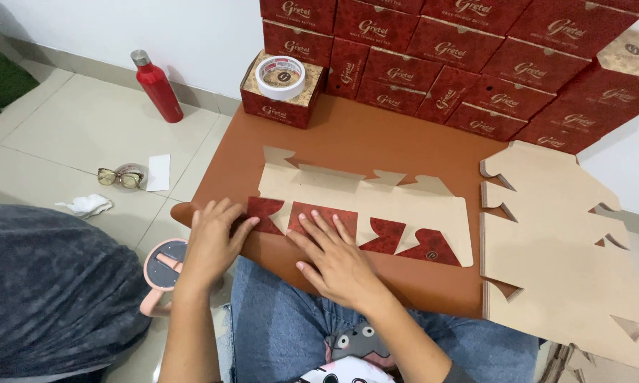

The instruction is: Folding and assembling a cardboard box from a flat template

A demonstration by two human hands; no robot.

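I'm looking at a flat carton blank (376, 206), kraft side up, lying across the brown board (348, 135) on my lap, its red flaps folded up along the near edge. My right hand (333, 259) lies flat, fingers spread, pressing one red flap down. My left hand (214, 237) rests on the blank's left end, fingers together on the corner flap. A stack of unfolded blanks (553, 241) sits just right. Behind, finished red boxes (461, 50) are stacked against the wall, a tape roll (280, 76) atop one. A red bottle (156, 85) and glasses (119, 177) are on the floor.
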